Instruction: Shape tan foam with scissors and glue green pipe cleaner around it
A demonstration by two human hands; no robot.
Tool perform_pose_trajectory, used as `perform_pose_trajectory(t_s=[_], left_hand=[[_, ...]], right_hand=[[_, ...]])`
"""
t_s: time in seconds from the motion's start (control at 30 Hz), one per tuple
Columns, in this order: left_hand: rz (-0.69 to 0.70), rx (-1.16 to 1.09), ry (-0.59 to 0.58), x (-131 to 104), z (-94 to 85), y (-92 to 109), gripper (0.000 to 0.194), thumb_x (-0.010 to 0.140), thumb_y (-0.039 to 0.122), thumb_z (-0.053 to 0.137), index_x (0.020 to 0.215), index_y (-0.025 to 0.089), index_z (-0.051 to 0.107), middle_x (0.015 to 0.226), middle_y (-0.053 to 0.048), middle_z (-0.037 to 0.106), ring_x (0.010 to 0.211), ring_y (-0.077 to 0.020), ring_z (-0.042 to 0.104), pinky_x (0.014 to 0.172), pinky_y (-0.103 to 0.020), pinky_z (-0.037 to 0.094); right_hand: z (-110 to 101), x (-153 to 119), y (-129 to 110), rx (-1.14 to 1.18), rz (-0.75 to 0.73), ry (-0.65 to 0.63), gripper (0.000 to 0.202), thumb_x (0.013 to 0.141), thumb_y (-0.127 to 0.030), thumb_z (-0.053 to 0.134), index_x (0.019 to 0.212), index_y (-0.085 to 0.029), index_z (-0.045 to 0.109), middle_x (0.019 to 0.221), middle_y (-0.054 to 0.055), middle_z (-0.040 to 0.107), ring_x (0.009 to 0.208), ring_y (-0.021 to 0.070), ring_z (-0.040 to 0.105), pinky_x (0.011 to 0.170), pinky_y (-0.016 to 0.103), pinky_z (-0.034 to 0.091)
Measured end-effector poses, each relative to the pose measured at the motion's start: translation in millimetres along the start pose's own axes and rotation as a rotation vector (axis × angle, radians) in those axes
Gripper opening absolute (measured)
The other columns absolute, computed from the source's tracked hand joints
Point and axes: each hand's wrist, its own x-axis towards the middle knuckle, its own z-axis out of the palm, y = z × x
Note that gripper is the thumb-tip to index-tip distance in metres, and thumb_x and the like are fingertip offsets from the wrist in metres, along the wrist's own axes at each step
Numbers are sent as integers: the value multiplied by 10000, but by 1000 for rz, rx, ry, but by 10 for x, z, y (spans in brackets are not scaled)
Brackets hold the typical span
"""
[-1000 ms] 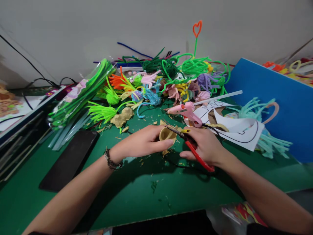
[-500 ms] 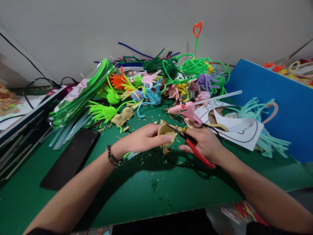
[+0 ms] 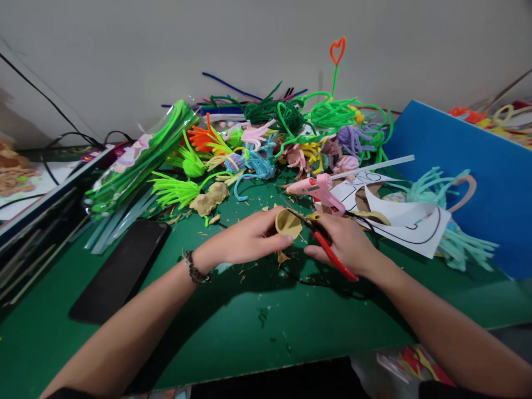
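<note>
Between its thumb and fingers, my left hand holds a small tan cup-shaped piece with its hollow side showing. My right hand grips red-handled scissors, whose dark blades point up and left across the edge of the tan piece. Whether the blades touch it cannot be made out. Tan scraps lie on the green table below and around the piece. Just beyond my right hand rests a pink glue gun with a clear stick in its back.
A black phone lies at the left. Bundles of coloured pipe cleaners fill the back, beside a plastic bag of green ones. Cut white paper and a blue board are at the right.
The tan piece has turned in my left hand and shifted slightly right, showing more of its hollow. The scissors' handles have moved a little up and left.
</note>
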Motion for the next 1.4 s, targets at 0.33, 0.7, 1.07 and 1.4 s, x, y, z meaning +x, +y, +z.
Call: perform_pose_trajectory(t_s=[0.33, 0.7, 1.07, 1.4], left_hand=[[60, 50, -42, -4, 4, 19, 152, 802, 268, 388, 858, 151, 466, 900, -44, 534, 823, -159, 483, 769, -284, 414], [-21, -60, -40, -11, -19, 34, 132, 751, 275, 405, 762, 155, 460, 750, 1, 470, 693, -121, 446, 668, -246, 410], [-14, -4, -28, -23, -1, 36, 222, 747, 338, 521, 862, 149, 503, 781, -10, 525, 677, -127, 483, 607, -240, 413], [9, 70, -65, -40, -32, 98, 95, 690, 165, 495, 782, 143, 482, 610, 58, 386, 523, -69, 342, 467, -186, 292]], right_hand=[[-8, -1, -4, -32, -71, 13, 674, 711, -772, 169, 703, -180, 493, 666, 83, 615, 593, 212, 575, 478, 264, 308], [-16, 8, -38, 103, -84, 115, 594, 710, -776, 181, 565, -217, 321, 467, -11, 434, 408, 107, 375, 421, 228, 252], [-10, 2, -17, 128, -59, 27, 656, 700, -782, 170, 754, -190, 449, 649, 64, 554, 559, 187, 512, 485, 289, 361], [-4, -14, -35, 45, -152, 124, 656, 702, -770, 243, 721, -177, 523, 686, 79, 622, 599, 204, 581, 475, 276, 364]])
